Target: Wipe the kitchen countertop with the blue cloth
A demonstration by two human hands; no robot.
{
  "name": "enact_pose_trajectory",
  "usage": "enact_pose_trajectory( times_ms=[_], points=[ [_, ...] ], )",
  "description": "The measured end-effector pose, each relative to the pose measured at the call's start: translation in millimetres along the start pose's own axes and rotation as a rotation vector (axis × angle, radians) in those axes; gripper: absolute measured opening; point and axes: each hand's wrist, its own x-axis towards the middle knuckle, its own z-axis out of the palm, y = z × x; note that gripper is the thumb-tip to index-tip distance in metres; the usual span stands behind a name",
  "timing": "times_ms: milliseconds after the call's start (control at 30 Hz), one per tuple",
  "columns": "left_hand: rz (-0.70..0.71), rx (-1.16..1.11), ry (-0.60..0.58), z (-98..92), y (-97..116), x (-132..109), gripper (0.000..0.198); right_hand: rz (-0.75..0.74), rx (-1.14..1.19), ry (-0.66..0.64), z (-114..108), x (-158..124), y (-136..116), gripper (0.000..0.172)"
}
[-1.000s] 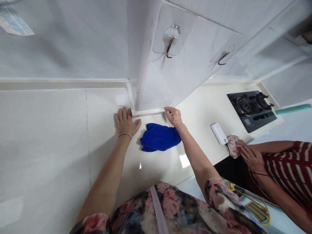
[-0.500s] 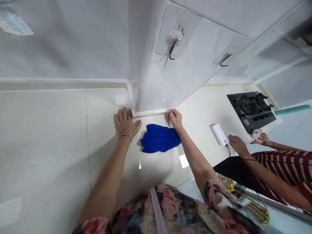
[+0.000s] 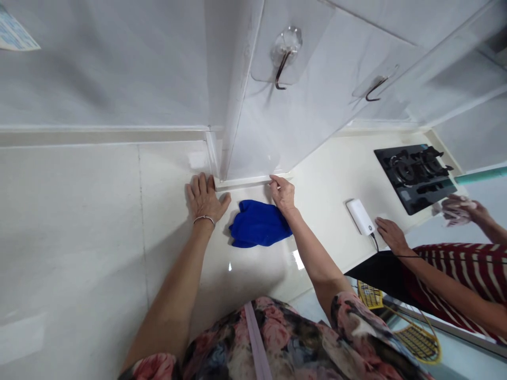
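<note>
Blue cloth [image 3: 259, 224]: lies bunched on the pale tabletop [image 3: 99, 221], between the wearer's forearms and on the body side of the ledge [image 3: 245, 184] at the pillar's [image 3: 273, 137] foot.
Cloth's long axis: runs left to right, roughly along the ledge, slanting only slightly.
Left hand [image 3: 206, 203]: palm down on the tabletop, fingers spread at the pillar's left corner, holding nothing; a bracelet [image 3: 204, 217] circles the wrist.
Right hand [image 3: 283, 195]: fingers curled, tips at the right part of the ledge; whether they pinch anything, I cannot tell.
Gap between hands: well apart, with the ledge's front stretch between them.
Nearer hand: the right, its wrist passing over the cloth's right end, contact unclear; the left thumb points towards the other end, a bare strip between.
Hooks [image 3: 282, 71]: on the pillar's face, above the right hand.
Far right: a co-worker's hand [image 3: 390, 232] rests beside a white box [image 3: 360, 216]; the other, somewhat blurred, holds a pale rag [image 3: 455, 211] near the stove [image 3: 415, 177].
</note>
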Motion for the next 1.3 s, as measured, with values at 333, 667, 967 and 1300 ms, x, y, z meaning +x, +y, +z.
enact_pose_trajectory(
  times_ms=[333, 667, 967, 1300],
  points=[
    [0.002, -0.007, 0.002, 1.6, -1, 1, 0.089, 0.053, -0.025, -0.074, -9, 17, -7, 0.037],
    [0.002, -0.001, 0.004, 2.3, 0, 1, 0.088, 0.143, 0.092, -0.065, -1, 12, -17, 0.035],
    [0.002, -0.011, 0.013, 0.7, -1, 0, 0.088, 0.256, 0.353, -0.074, 3, 10, -12, 0.03],
    [0.0, 0.014, 0.013, -0.7, 1, 0, 0.088, -0.068, -0.052, -0.03, 6, -8, -8, 0.039]
  ],
)
